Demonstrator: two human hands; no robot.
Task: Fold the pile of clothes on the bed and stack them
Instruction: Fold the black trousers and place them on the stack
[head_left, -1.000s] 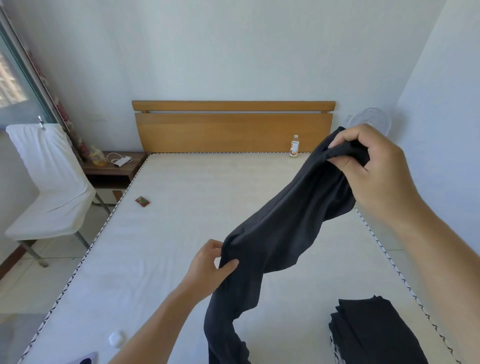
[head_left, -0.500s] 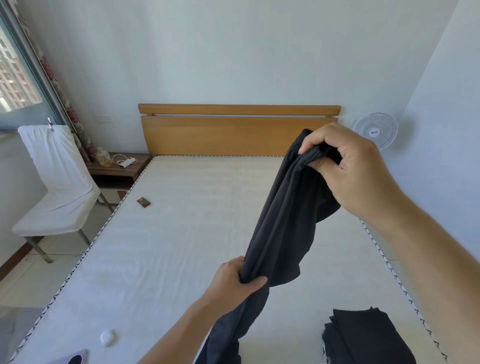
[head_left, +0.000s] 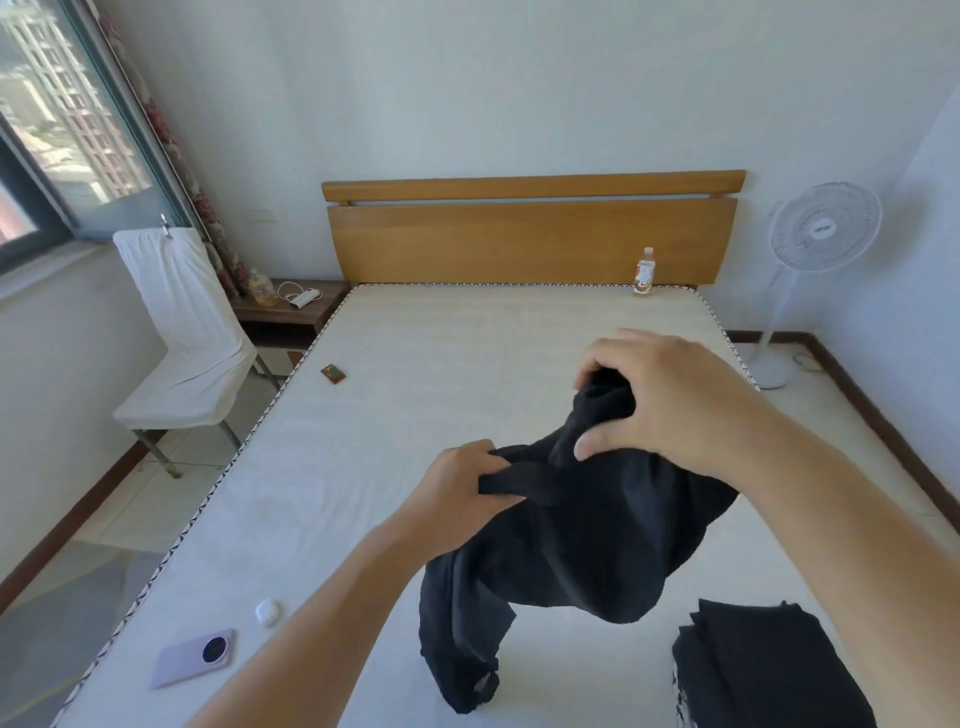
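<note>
**Both hands lower, garment bunched between them**

My right hand (head_left: 670, 400) sits right of the frame's centre, fingers curled over the top of the dark garment (head_left: 582, 525) and thumb pressing its front, so I am grasping a bunched end of the cloth. Half a second ago this hand was high in the frame, level with the headboard; now it has dropped to well below it, over the mattress. My left hand (head_left: 457, 493) is just left of centre and pinches a flat band of the same garment between thumb and fingers. Earlier it clutched the cloth lower in the frame, far beneath the right hand; now the two hands are near each other and almost level.

The garment no longer stretches in a long diagonal. It sags in a wide fold between my hands, and one narrow part trails down to the bed (head_left: 415, 364) at lower centre. The stack of folded dark clothes (head_left: 769, 670) lies in the lower right corner, apart from the hanging cloth.

More of the room shows now: a phone (head_left: 195, 656) and a small white case (head_left: 268, 611) at lower left on the mattress, a bottle (head_left: 644, 271) by the headboard (head_left: 524, 234), a fan (head_left: 821, 228) at upper right, and a white-covered chair (head_left: 187, 332) at left.
</note>
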